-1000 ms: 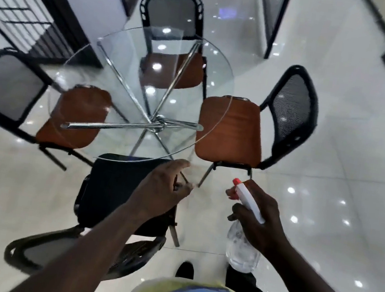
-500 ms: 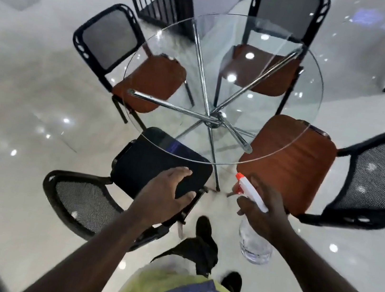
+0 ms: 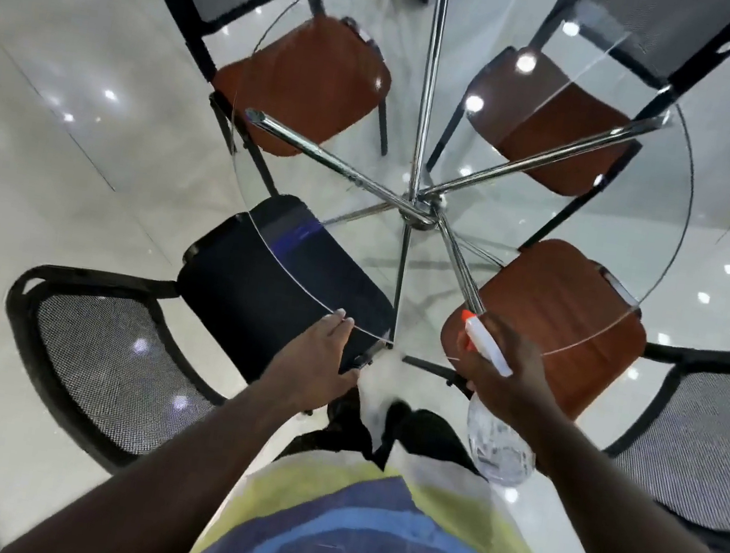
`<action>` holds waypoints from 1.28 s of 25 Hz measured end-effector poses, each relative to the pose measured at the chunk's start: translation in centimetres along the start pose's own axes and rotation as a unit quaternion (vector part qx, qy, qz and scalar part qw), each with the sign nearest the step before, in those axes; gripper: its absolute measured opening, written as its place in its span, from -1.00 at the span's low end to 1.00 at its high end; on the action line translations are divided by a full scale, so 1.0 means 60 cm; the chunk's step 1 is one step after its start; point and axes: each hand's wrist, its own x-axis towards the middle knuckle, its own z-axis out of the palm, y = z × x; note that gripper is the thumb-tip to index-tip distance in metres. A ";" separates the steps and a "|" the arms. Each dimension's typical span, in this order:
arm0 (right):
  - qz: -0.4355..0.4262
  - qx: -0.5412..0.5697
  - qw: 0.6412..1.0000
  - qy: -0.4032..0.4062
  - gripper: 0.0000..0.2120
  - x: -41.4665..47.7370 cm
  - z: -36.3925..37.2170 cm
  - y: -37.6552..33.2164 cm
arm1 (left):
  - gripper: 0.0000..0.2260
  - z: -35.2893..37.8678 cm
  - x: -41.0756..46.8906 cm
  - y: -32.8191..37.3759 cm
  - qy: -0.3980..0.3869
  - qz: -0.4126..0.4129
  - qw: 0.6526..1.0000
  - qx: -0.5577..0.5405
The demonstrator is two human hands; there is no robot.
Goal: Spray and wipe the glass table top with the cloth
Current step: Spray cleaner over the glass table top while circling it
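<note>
The round glass table top (image 3: 525, 234) fills the upper middle of the head view, resting on crossed chrome legs (image 3: 421, 204). My left hand (image 3: 317, 364) lies at the near rim of the glass, fingers stretched forward over the edge. A blurred white cloth (image 3: 377, 387) hangs from under its palm. To the right, my right hand (image 3: 508, 383) is wrapped round a clear spray bottle (image 3: 498, 448). The bottle's white head with the orange tip (image 3: 468, 320) points toward the table, just at the near rim.
Several mesh-backed chairs ring the table: a black-seated one (image 3: 266, 290) near left under my left hand, brown-seated ones near right (image 3: 562, 306), far left (image 3: 303, 77) and far right (image 3: 560, 130). Glossy white floor tiles (image 3: 43, 133) surround them.
I have come closer, so the table now looms larger. My left hand has gone from over the black chair seat to the glass rim. The bottle has moved up to the rim.
</note>
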 end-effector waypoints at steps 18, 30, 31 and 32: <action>-0.137 -0.142 0.972 -0.129 -0.87 0.114 0.059 -0.034 | -0.14 -0.004 0.031 -0.010 -0.091 -0.056 0.979 0.174; -0.137 -0.121 0.978 -0.106 -0.83 0.130 0.103 -0.088 | -0.18 -0.009 0.042 -0.016 -0.102 -0.025 0.975 0.197; -0.135 -0.121 0.978 -0.103 -0.86 0.129 0.103 -0.086 | -0.19 -0.012 0.044 -0.014 -0.107 -0.024 0.973 0.202; -0.132 -0.119 0.979 -0.101 -0.88 0.129 0.101 -0.084 | -0.20 -0.015 0.046 -0.012 -0.112 -0.023 0.972 0.207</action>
